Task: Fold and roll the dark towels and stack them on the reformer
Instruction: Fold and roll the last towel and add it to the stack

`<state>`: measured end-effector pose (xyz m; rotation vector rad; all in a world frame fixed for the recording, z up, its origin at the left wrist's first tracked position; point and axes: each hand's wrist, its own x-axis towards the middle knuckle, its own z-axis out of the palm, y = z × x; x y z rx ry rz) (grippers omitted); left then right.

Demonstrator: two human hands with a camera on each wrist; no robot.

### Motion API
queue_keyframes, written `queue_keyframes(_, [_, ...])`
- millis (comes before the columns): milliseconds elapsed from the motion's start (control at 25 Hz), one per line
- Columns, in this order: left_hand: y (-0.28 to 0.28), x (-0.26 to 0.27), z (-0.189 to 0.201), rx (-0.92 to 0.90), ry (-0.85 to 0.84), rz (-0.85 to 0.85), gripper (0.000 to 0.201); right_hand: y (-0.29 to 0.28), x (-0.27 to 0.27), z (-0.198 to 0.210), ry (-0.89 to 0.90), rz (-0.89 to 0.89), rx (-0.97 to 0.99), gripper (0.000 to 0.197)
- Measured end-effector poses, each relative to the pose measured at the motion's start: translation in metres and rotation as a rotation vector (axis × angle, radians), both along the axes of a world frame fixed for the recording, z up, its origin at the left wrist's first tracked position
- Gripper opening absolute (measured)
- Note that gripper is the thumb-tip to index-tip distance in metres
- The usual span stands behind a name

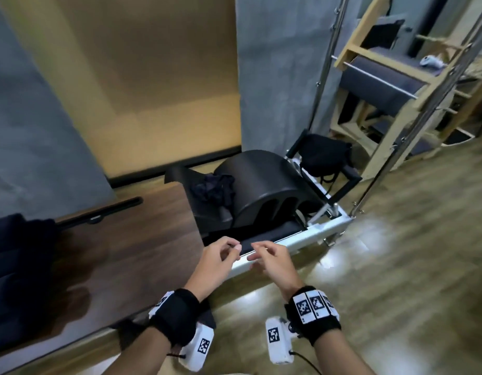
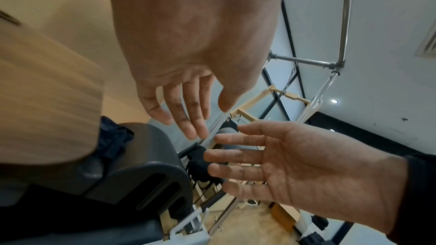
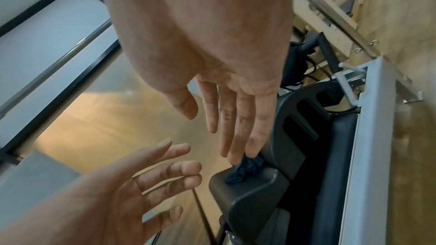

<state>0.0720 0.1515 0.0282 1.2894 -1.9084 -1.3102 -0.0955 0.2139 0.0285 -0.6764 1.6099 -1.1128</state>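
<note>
A crumpled dark towel [image 1: 214, 189] lies on the low step of a black arc barrel [image 1: 264, 180], which sits on the reformer [image 1: 323, 232]. The same towel [image 2: 113, 141] shows in the left wrist view, and in the right wrist view the towel [image 3: 245, 170] lies just past my right fingertips. A pile of dark cloth [image 1: 15, 266] rests at the left on the wooden table [image 1: 131, 239]. My left hand [image 1: 233, 251] and right hand [image 1: 257, 251] hover side by side over the reformer's near white rail, short of the towel. Both are empty with relaxed fingers.
A black bag [image 1: 325, 155] sits at the reformer's far end. Metal poles [image 1: 323, 66] and a wooden ladder-barrel frame [image 1: 397, 77] stand at the back right. Wood floor [image 1: 397, 266] lies to the right, grey curtains [image 1: 31, 117] behind.
</note>
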Motion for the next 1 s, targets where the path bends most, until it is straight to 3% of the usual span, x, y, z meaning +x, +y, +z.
queue_keyframes(160, [-0.01,-0.053,-0.008,0.034,-0.004,0.029,0.009,-0.004,-0.058,-0.015,-0.055,-0.06,0.018,0.017])
queue_keyframes(400, [-0.08,-0.12,-0.036,0.072,0.037,0.159,0.01,-0.055,-0.115,-0.031,-0.084,-0.051,0.069,0.016])
queue_keyframes(720, [-0.231,-0.189,-0.111,0.252,-0.042,0.334,0.013,-0.229,-0.178,-0.063,0.037,0.11,0.188,0.016])
queue_keyframes(800, [-0.272,-0.192,-0.128,0.316,-0.103,0.384,0.01,-0.28,-0.185,-0.077,0.043,0.157,0.238,0.015])
queue_keyframes(1000, [-0.368,-0.17,-0.166,0.382,-0.333,0.49,0.026,-0.374,-0.195,-0.108,0.045,0.282,0.329,0.014])
